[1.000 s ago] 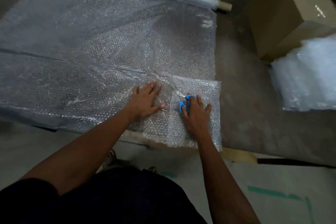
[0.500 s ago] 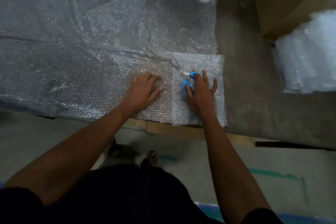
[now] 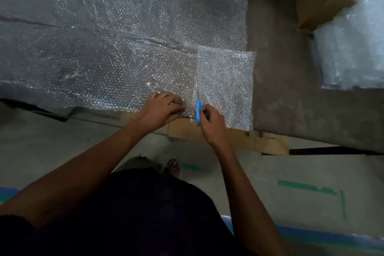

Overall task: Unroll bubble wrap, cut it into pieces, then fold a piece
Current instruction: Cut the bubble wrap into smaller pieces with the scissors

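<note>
Lying flat on the desk [image 3: 276, 93], the bubble wrap [image 3: 124, 58] reaches its near edge. The left hand [image 3: 160, 109] pinches this edge with curled fingers. Just beside, the right hand [image 3: 212, 122] grips blue scissors [image 3: 198, 108], blades pointing away.

Bubble wrap sheet [image 3: 124, 58] lies unrolled flat across the desk [image 3: 276, 89], clear and dimpled, near edge at the desk's front. A smaller rectangular piece [image 3: 226, 81] sits at its right end, overlapping the sheet's corner. Blue-handled scissors [image 3: 198, 108] stand at the seam between sheet and piece, blades pointing away, handles at the near edge.
</note>
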